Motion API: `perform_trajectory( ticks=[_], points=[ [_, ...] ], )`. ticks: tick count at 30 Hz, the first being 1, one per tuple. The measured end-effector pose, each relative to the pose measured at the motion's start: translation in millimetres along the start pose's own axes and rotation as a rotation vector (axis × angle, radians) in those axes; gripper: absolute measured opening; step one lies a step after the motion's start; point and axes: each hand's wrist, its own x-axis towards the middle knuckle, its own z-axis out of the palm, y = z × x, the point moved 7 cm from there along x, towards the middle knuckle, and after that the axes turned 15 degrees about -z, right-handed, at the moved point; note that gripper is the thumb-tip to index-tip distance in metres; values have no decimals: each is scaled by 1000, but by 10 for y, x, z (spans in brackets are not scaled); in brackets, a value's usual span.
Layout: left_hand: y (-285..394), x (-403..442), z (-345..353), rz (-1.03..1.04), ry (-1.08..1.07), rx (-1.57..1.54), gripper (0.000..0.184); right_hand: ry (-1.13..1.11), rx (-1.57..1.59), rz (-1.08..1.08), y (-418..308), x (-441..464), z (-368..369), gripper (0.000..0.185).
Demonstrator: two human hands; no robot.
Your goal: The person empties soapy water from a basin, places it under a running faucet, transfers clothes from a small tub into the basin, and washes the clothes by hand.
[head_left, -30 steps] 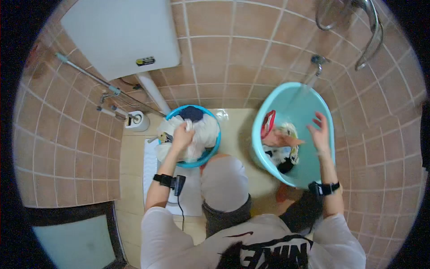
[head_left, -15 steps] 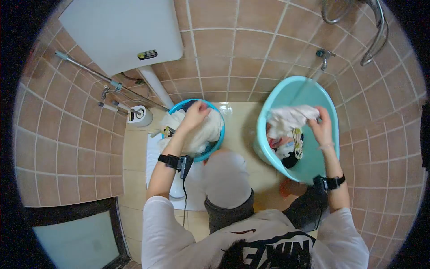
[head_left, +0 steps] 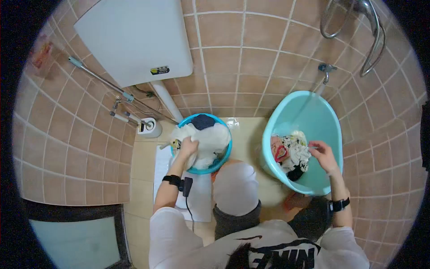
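Observation:
My left hand (head_left: 190,147) is over the round blue basin (head_left: 230,149) on the left, its fingers closed on white cloth. More white cloth (head_left: 214,138) and a dark navy piece (head_left: 202,122) fill that basin. On the right, my right hand (head_left: 324,157) is inside the large turquoise tub (head_left: 333,114), thumb and index finger apart at the edge of a white patterned garment (head_left: 297,151). That garment lies on a pile with a pink and red piece (head_left: 280,151) and a black piece (head_left: 295,173).
A tap (head_left: 326,71) is above the tub, with a shower hose (head_left: 375,58) higher up. A white tank (head_left: 134,40) and its pipe (head_left: 166,101) are behind the basin. A white toilet-brush holder (head_left: 150,128) stands left. My bent knee (head_left: 235,186) is between the two vessels.
My right hand has lowered the white garment onto the tub's pile. My left hand has gone down into the white cloth in the basin. The view has shifted slightly.

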Motion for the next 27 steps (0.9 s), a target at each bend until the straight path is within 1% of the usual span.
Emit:
perform_trajectory(
  ticks=[1,3,4,6,7,8,9,10,11,12,13,14,15,16,18,19,21,22,23,24,25,26,27],
  points=[
    [354,-276,-320,-23,-26,-88,42,-38,43,-62,-222,63,131,34],
    [575,-97,-411,291,-22,-421,30,-123,91,-190,-592,177,404,33],
    [804,-261,-580,305,-13,-419,30,-167,99,-258,-765,223,551,33],
    [1441,-898,-1006,219,-147,-494,19,-251,163,-288,-1081,255,885,37],
    [1682,-1106,-1203,237,-138,-490,19,-298,189,-302,-1164,263,1064,42],
    [1923,-1315,-1375,302,-189,-582,15,-360,156,-343,-1245,282,1229,50],
    [2147,-1542,-1536,363,-243,-670,12,-400,135,-423,-1387,282,1377,56],
    [2353,-1788,-1717,367,-257,-733,11,-443,112,-500,-1517,254,1537,61],
    [2547,-2019,-1886,372,-269,-797,9,-439,101,-624,-1610,239,1697,67],
    [2711,-2231,-2031,384,-262,-793,9,-434,87,-752,-1744,213,1830,73],
    [2878,-2440,-2159,417,-305,-854,8,-426,85,-769,-1893,168,1923,73],
    [3013,-2558,-2268,455,-346,-916,6,-296,56,-884,-2109,117,1938,69],
    [3112,-2585,-2366,475,-333,-914,6,-164,29,-996,-2299,70,1905,66],
    [3207,-2611,-2452,491,-431,-1013,6,-156,27,-1015,-2438,74,1914,66],
    [3322,-2704,-2600,500,-637,-1187,9,42,103,-819,-2538,229,1740,48],
    [3318,-2719,-2675,508,-632,-1182,9,47,107,-827,-2630,275,1643,48],
    [3197,-2663,-2854,508,-485,-1128,14,-72,563,-664,-2687,480,1454,35],
    [3036,-2501,-2917,456,-364,-1036,20,-1,606,-631,-2670,573,1331,31],
    [2828,-2226,-2917,389,-286,-993,21,70,646,-598,-2651,668,1199,28],
    [2599,-1902,-2895,323,-208,-951,21,17,549,-584,-2692,788,1076,25],
    [2357,-1585,-2850,240,-254,-870,21,-39,451,-567,-2751,856,986,23],
    [2129,-1292,-2726,156,-297,-791,21,-229,544,-355,-2821,755,1030,23],
    [1932,-1018,-2539,79,-244,-945,19,-231,539,-362,-2838,759,1083,23]
  ],
)
